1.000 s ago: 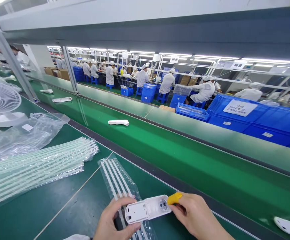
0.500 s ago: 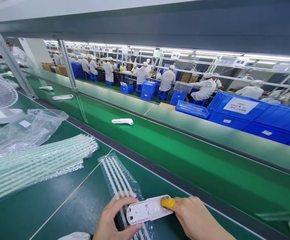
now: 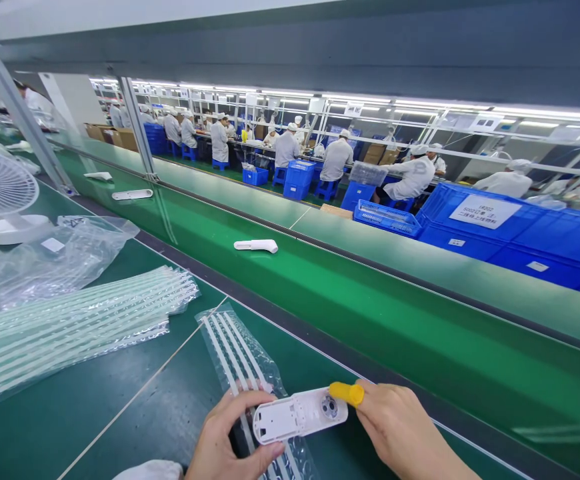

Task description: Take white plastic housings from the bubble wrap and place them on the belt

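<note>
- Room: co-workers (image 3: 337,160) in white were seen in rows beyond the green belt (image 3: 370,313); blue crates (image 3: 437,213) were stacked at right.
- Green belt: white parts (image 3: 264,246) were spread along it, well apart.
- Surface (image 3: 160,407): left side was covered by bagged strips (image 3: 80,320); a smaller bag (image 3: 230,347) was laid beneath the left hand (image 3: 215,433), so could be dragged or creased by it.
- Left hand: white housing (image 3: 277,421) was gripped at its left end, above the smaller bag.
- Right hand (image 3: 400,427): fingers were curled; whether the yellow piece (image 3: 347,393) was worn or pinched could not be told.
- White housing: right end not visibly propped; judged liable to be tipped if pressed hard there.
- Round insert (image 3: 329,407): exposed in that end; could be scuffed if struck off-centre by the yellow piece.
</note>
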Demonstrator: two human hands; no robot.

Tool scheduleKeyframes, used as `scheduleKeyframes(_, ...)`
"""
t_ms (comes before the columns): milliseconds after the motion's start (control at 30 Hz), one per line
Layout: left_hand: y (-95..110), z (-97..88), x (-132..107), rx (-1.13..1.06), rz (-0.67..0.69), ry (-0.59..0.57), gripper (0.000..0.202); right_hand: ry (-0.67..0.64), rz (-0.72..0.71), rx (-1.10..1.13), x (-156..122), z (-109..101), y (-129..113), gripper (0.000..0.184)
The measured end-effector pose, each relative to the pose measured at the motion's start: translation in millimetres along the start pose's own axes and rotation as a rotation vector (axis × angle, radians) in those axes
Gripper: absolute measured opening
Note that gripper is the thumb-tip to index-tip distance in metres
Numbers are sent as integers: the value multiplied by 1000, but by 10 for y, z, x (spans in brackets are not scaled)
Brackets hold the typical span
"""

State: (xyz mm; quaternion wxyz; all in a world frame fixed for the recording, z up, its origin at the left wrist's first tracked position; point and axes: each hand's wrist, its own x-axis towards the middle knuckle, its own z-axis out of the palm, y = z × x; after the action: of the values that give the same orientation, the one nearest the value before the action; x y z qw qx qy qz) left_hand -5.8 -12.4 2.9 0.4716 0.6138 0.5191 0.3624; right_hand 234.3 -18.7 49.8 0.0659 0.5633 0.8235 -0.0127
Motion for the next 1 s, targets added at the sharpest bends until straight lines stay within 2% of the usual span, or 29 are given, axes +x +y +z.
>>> scheduleKeyframes(100,-37,7,2,9,22,1,28,164,3,234,-1,19,39,19)
scheduleKeyframes(200,-118,13,20,9,35,-8,29,151,-38,466,37,85,34,45)
scheduleKeyframes(300,-202,9,41,27,22,-8,34,193,-36,589,89,192,39,27)
scheduleKeyframes(400,-224,-2,54,53,2,15,35,352,12,538,148,293,180,24)
scheduleKeyframes(533,-166,1,60,13,6,9,23,510,229,379,267,424,598,27)
scheduleKeyframes(667,-143,37,63,-155,-34,23,22,547,350,368,400,557,967,29)
scheduleKeyframes(767,-154,55,61,-257,-70,25,28,555,365,417,462,608,1076,30)
scheduleKeyframes(900,-152,45,53,-335,-109,13,33,619,379,495,471,538,949,39)
scheduleKeyframes(1000,-133,34,52,-382,-137,-12,35,630,326,598,441,411,565,37)
